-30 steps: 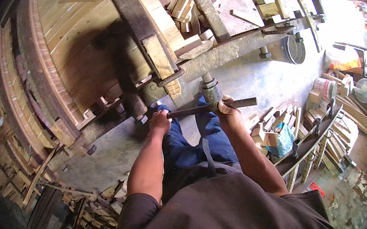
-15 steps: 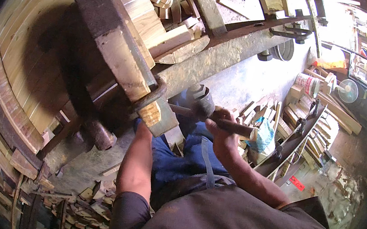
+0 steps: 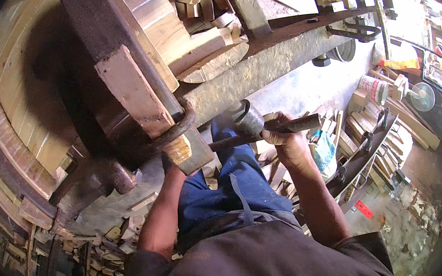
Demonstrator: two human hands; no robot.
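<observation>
My right hand [image 3: 286,143] is closed around the dark handle of a hammer [image 3: 248,119], whose round metal head points left toward a concrete beam [image 3: 251,70]. A thin dark metal rod [image 3: 226,141] runs from below the hammer toward a wooden block [image 3: 186,153]. That block sits in an iron ring [image 3: 178,127] on a heavy dark timber [image 3: 88,6]. My left forearm [image 3: 165,208] reaches up under the block, which hides the hand. Whether that hand grips the rod cannot be seen.
A big round wooden frame of planks [image 3: 22,91] fills the left side. Offcuts [image 3: 110,234] litter the floor below it. Stacked wood pieces [image 3: 360,127], a blue bag [image 3: 325,151], a white bucket [image 3: 373,88] and a small fan [image 3: 422,96] lie to the right.
The view has closed in on the timber and iron ring. The hammer has been raised and now sits just right of the wooden block. My left hand has slipped out of sight behind the block.
</observation>
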